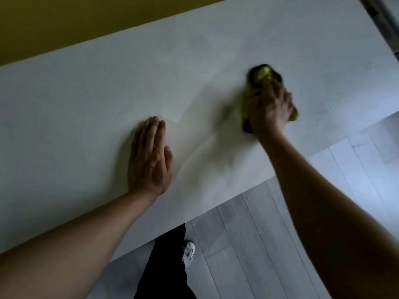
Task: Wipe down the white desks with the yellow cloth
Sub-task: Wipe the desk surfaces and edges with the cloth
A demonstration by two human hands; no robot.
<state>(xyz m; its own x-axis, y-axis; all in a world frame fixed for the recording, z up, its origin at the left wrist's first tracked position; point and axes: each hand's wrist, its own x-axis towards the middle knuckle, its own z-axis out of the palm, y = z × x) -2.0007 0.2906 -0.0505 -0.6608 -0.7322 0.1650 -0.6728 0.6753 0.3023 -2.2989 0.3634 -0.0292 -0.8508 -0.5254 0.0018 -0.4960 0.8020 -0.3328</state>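
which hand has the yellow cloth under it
The right hand: it presses the yellow cloth onto the white desk. The left hand lies flat on bare desk, holding nothing.

We've only got one view here, a wide-angle cam on the head, looking steeply down and forward. It sits close over the white desk [86, 104], which runs tilted across our frame. Both forearms reach in from the bottom edge, and the grey floor [248, 234] and a shoe [189, 252] show directly below us.
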